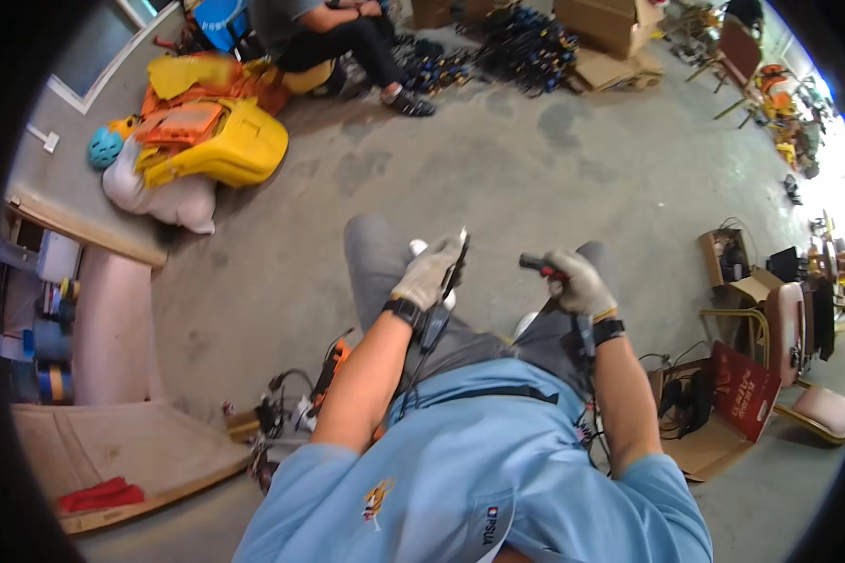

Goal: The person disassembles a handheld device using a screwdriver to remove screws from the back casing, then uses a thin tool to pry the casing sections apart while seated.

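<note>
Both my hands wear pale work gloves and are held apart above my lap, where grey trousers show. My left hand [426, 272] is closed around a thin dark object [457, 261] with a bright tip pointing away from me. In my right hand [584, 284] is a black and red tool [539, 266], its black end sticking out to the left. The fingers wrap round it, so its exact kind is hidden. A dark strap circles each wrist, and cables run near both forearms.
Yellow and orange plastic pieces [244, 145] lie on a white sack at the far left. A seated person's shoe [408, 101] rests near heaped black parts [530, 52]. Wooden tables [160, 450] stand at left. Right are an open carton [709, 455] and a chair [784, 324].
</note>
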Motion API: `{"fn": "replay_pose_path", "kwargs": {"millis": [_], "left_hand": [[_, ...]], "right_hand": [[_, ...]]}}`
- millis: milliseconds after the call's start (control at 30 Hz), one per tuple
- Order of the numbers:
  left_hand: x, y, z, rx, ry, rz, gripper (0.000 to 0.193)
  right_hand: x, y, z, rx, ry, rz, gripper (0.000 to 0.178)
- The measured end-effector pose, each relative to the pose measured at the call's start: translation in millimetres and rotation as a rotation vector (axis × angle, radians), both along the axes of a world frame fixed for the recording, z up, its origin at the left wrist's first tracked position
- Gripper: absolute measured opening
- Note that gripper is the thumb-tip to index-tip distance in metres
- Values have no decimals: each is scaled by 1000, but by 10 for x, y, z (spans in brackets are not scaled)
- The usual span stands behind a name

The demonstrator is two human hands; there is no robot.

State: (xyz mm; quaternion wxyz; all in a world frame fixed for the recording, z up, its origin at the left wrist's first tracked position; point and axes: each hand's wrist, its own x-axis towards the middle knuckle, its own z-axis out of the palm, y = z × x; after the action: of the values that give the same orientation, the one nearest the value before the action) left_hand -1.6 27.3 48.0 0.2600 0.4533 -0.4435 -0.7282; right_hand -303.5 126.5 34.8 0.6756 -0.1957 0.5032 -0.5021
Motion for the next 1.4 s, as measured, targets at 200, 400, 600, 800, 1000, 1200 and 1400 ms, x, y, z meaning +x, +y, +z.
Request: {"fn": "replay_pose_path", "kwargs": {"millis": [200, 400, 600, 800, 1000, 1200, 1400], "left_hand": [[96, -7, -103, 16, 38, 61, 43], [138, 32, -130, 45, 54, 55, 41], [105, 47, -122, 49, 86, 76, 42], [112, 38, -88, -3, 30, 27, 43], [131, 18, -223, 73, 94, 81, 39], [128, -2, -261, 113, 105, 128, 37], [164, 7, -252, 98, 105, 94, 40]], "right_hand": [[175, -61, -30, -146, -15, -53, 35], [229, 16, 201, 57, 1, -50, 52], [124, -11, 121, 81, 42, 95, 45], [187, 43, 101, -114, 28, -91, 47], [173, 6, -43, -16, -80, 23, 48], [82, -27, 54, 78, 56, 166, 39], [231, 9, -12, -131, 15, -110, 37]]}}
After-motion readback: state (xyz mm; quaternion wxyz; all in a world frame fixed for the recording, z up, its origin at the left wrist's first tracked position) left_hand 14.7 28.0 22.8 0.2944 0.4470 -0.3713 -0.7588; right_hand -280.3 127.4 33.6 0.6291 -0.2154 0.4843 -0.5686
